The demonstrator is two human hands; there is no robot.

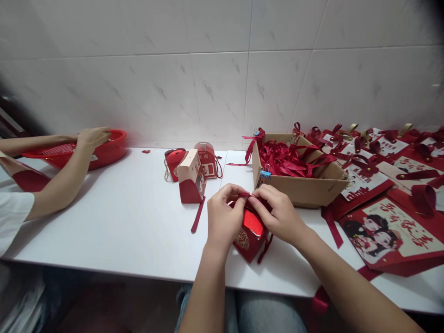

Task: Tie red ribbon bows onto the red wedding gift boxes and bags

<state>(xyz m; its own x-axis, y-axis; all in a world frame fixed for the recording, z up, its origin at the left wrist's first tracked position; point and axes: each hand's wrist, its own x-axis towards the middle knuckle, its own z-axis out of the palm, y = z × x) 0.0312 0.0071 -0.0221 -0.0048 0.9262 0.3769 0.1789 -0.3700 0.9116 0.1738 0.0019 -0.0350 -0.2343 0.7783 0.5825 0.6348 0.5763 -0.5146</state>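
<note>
A small red gift box (250,236) stands on the white table (132,217) right in front of me. My left hand (223,216) and my right hand (279,212) both pinch a dark red ribbon (244,196) at the top of this box, fingers closed on it. Ribbon ends hang down the box's right side. Behind my hands stand several more red gift boxes (192,178), one with a loose ribbon (198,214) lying in front of it.
A cardboard box (305,187) full of red ribbons sits behind my right hand. Flat red box sheets (388,226) with printed figures cover the right. At the left another person's hand (92,137) reaches into a red basin (107,150).
</note>
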